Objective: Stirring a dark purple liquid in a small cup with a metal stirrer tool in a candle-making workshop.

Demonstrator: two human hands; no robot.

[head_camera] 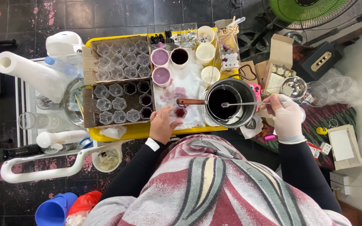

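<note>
The right hand (pixel 287 117), gloved in white, pinched the end of a long metal spoon (pixel 248 103) whose bowl reached over a dark pot (pixel 230 102) with a wooden handle, filled with near-black liquid. The bare left hand (pixel 162 124) curled around a small clear cup (pixel 180 112) of red liquid, steadying it on the stained white cloth (pixel 185 90) just left of the pot. That cup looked light, thin-walled and easy to tip or squeeze out of shape, so it seemed best held low around its sides rather than by the rim; any drips would likely make it slippery. The spoon was stiff and slim, and taking it near the end kept fingers away from the liquid. Beyond the cup, cardboard boxes (pixel 89 67) held rows of empty and filled moulded cups, with purple-filled bowls (pixel 160 57) and white paper cups close behind. The pot handle lay just above the cup, crowding the path between pot and cup. A paper towel roll (pixel 30 73) lay well off to the left.
</note>
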